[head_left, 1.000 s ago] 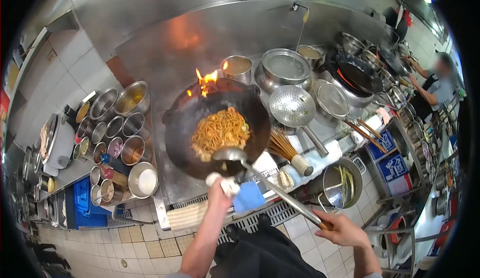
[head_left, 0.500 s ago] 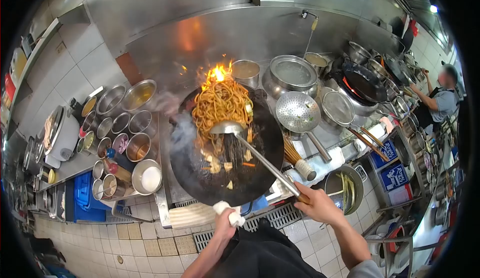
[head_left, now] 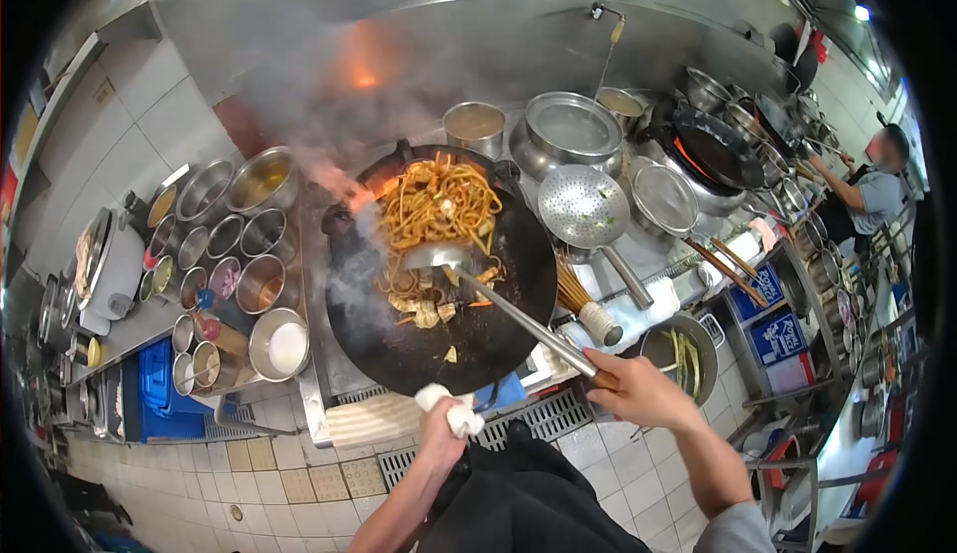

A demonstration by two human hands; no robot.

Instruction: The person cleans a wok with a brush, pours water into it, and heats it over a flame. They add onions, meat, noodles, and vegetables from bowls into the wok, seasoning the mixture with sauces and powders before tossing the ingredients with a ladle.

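Note:
A large black wok (head_left: 478, 339) sits over the burner with brown noodles (head_left: 439, 204) piled toward its far side. Smoke rises from its left side, beside an orange glow. My right hand (head_left: 643, 394) is closed round the wooden end of a long metal ladle (head_left: 513, 309), whose bowl lies against the near side of the noodles. Pieces of egg or vegetable (head_left: 429, 311) lie nearer to me in the wok. My left hand (head_left: 442, 433) grips a folded white cloth (head_left: 451, 409) at the wok's near edge; what the cloth covers is hidden.
Seasoning pots (head_left: 261, 282) and bowls crowd the left counter. On the right are a perforated strainer (head_left: 583, 204), a lidded pot (head_left: 573, 127) and a bamboo brush (head_left: 598, 324). A bucket (head_left: 698, 339) stands below. A co-worker (head_left: 877, 194) is at another wok (head_left: 718, 149).
The flames above the noodles have died down to a glow at the wok's left. The noodles have dropped lower and spread in the wok, and more smoke hangs behind.

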